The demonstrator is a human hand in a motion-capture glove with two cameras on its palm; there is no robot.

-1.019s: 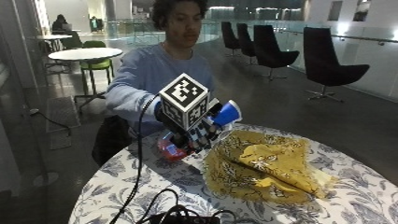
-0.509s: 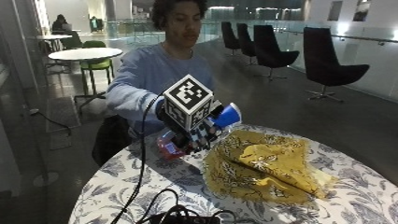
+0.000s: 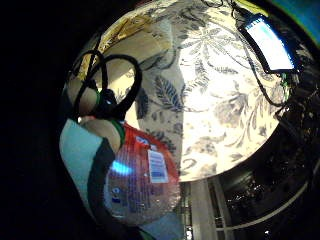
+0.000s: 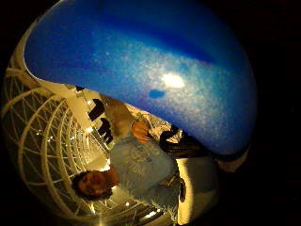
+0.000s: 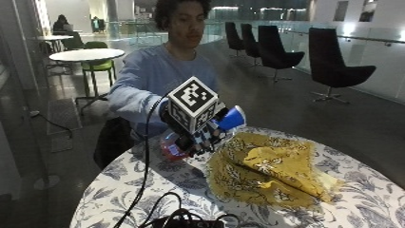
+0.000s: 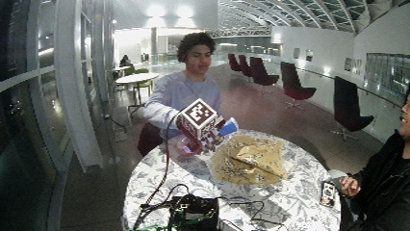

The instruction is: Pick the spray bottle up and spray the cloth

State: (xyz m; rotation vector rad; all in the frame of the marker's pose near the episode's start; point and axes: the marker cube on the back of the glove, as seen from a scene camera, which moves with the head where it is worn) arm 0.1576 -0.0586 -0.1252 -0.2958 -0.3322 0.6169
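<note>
My gloved right hand (image 5: 201, 134) grips a spray bottle (image 5: 174, 146) with a red label and clear body, held tilted above the table's far left part. Its blue spray head (image 5: 231, 118) points toward the yellow patterned cloth (image 5: 272, 166), which lies crumpled on the floral tablecloth (image 5: 145, 190) just right of the hand. In the little finger side palm view the bottle's red label (image 3: 145, 175) fills the space beside the palm, with the cloth (image 3: 130, 30) at the far edge. The blue head (image 4: 141, 61) fills much of the thumb side palm view.
A black box with cables (image 5: 183, 221) sits at the table's near edge. A phone (image 6: 328, 191) lies near another person at the right side of the round table (image 6: 295, 202). Chairs and small tables stand behind the seated person.
The hand and bottle have barely moved; the bottle stays raised beside the cloth with its head aimed at it.
</note>
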